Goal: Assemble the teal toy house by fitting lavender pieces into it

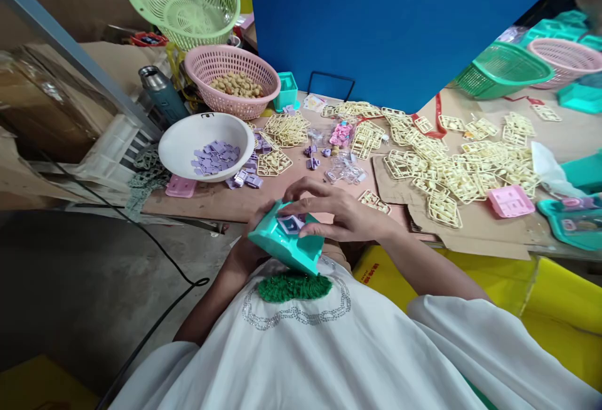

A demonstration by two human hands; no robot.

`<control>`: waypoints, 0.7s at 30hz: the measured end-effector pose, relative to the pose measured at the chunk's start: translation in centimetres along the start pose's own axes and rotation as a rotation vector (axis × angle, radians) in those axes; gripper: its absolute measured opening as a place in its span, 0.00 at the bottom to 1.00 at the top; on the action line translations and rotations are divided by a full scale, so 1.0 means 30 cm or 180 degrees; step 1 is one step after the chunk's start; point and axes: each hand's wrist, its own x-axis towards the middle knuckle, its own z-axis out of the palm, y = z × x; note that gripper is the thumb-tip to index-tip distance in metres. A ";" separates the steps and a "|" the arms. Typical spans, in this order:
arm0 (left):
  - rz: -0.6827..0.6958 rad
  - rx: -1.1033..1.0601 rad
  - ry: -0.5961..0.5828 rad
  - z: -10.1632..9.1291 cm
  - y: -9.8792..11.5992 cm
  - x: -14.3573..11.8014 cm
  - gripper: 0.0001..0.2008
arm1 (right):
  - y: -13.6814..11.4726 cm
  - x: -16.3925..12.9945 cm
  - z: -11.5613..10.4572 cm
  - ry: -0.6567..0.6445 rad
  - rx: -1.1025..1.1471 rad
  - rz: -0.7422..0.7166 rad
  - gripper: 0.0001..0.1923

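My left hand (248, 248) grips a teal plastic shell (277, 244) from its left side, close to my chest; most of its fingers are hidden behind the shell. Over the shell's top, my right hand (336, 210) curls thumb and fingers around a small purple frame-shaped piece (290, 224), which lies against the teal surface. Whether that piece is fixed into the shell I cannot tell. Straight ahead on the table are loose purple parts (312, 158) and clear plastic pieces (347, 168).
A white bowl (176, 143) holds flat purple pieces. Behind it stand a pink basket (226, 109) with tan pieces and a flask (162, 93). Cream part frames (451, 172) are heaped right, near a pink tray (510, 201). A blue panel (376, 27) rises behind; yellow boxes (559, 291) sit below.
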 end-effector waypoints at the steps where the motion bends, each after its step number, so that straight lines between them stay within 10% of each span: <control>1: -0.0095 0.0031 -0.0109 -0.005 -0.003 0.010 0.33 | 0.012 -0.001 0.009 0.0093 -0.0097 0.0030 0.20; 4: 0.0043 0.0143 -0.0148 -0.040 -0.004 0.027 0.43 | 0.055 -0.012 0.040 0.0572 -0.0595 0.0296 0.16; 9: 0.1515 0.1504 0.0511 -0.112 0.013 0.027 0.47 | 0.151 -0.017 0.094 0.0923 -0.1307 0.0811 0.09; 14: 0.1674 0.2906 0.0403 -0.122 0.049 0.066 0.55 | 0.250 0.002 0.115 0.0619 -0.1458 0.0834 0.08; 21: 0.1428 0.2289 0.0324 -0.124 0.037 0.116 0.35 | 0.262 0.040 0.058 -0.0464 -0.1914 0.0893 0.15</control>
